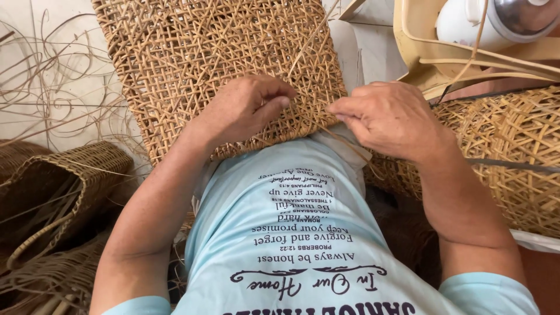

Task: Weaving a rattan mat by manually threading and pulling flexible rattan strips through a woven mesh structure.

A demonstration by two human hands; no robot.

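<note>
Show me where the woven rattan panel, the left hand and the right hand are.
woven rattan panel (192,52), head view, open lattice
left hand (248,108), head view, back of hand
right hand (391,116), head view, back of hand

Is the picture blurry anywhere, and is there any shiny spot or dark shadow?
In the head view, the left hand, right hand and woven rattan panel look sharp under soft, even light; a bright glare shows on the shiny metal lid at top right; the darkest shadow sits inside the brown basket at the left; edges bend slightly.
</note>
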